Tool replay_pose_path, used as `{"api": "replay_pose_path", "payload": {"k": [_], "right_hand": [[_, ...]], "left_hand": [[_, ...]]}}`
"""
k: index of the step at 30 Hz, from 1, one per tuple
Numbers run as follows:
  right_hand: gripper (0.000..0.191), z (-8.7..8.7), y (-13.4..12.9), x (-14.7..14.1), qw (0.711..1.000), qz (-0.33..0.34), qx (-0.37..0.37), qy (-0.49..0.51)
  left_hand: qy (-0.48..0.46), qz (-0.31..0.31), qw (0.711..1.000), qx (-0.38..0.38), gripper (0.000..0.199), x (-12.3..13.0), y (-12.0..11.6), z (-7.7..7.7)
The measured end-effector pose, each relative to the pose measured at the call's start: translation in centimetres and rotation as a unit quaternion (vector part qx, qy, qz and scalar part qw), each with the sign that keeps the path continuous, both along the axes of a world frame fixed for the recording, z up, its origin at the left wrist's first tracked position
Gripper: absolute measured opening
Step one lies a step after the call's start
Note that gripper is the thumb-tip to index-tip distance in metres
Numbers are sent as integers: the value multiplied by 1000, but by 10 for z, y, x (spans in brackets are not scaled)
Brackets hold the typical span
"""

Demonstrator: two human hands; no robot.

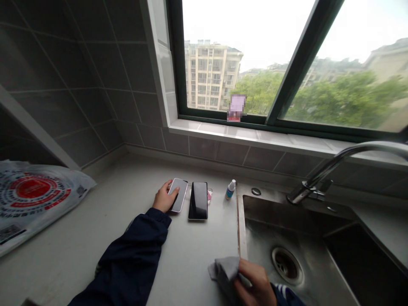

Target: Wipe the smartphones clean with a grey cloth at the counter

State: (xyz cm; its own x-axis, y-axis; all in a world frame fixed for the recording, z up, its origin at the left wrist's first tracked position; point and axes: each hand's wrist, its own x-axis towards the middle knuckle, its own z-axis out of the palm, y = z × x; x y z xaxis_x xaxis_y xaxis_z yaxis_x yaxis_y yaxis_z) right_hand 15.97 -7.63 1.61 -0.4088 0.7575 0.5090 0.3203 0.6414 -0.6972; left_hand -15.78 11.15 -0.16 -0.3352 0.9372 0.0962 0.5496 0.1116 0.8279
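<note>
Along the pale countertop, below the window sill — steel sink at right, open counter between the hands. Left hand rests half-open on a grey phone, just beside a black phone; right hand closes on a grey cloth at the sink's edge.

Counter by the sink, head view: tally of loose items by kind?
Slim rectangular smartphones: 2 (pale-faced smartphone, black-glass smartphone)
Small white-capped bottle with blue label: 1
Crumpled grey cloth: 1
White-and-red printed plastic bag: 1
Small pink-and-clear item, partly hidden: 1
Total: 6
</note>
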Motion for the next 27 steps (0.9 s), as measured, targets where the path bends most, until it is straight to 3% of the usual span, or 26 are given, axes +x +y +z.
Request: {"api": "replay_pose_path", "payload": {"k": [7,15,27], "right_hand": [[23,-3,1,1,1000,22,-22,-4],[23,-1,1,0,999,26,-19,1],[22,-3,1,1,1000,18,-18,-17]], "left_hand": [[98,-17,994,37,64,9,-7,4],[155,-56,984,63,86,16,-13,2],[204,-62,975,56,87,16,-13,-2]]}}
